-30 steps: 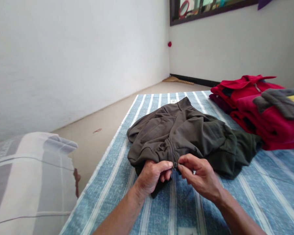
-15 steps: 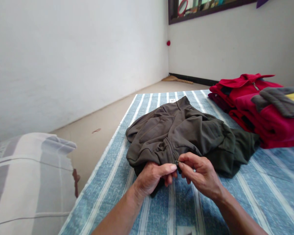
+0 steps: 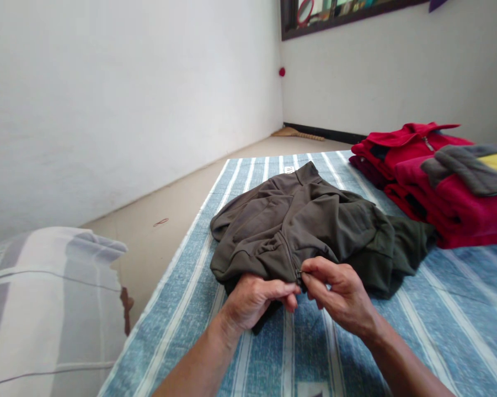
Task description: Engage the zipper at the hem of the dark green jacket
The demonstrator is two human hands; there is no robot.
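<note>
A dark olive zip jacket lies rumpled on a blue striped cloth, its collar pointing away from me. Its front zip runs down toward my hands. My left hand is closed on the jacket's lower front edge, thumb pressed on top beside the zip's bottom end. Right beside it, my right hand pinches the small zip pull between thumb and forefinger. The fingertips of both hands almost meet there. What lies under the left hand's fingers is partly hidden.
Folded red clothes are stacked at the right, with a grey and yellow garment on top. A grey and white striped bundle stands at the lower left. Pale floor runs along the white wall.
The view has shifted slightly. My left thumb reaches a little further toward the zip's lower end; the right hand keeps its pinch at nearly the same spot.
</note>
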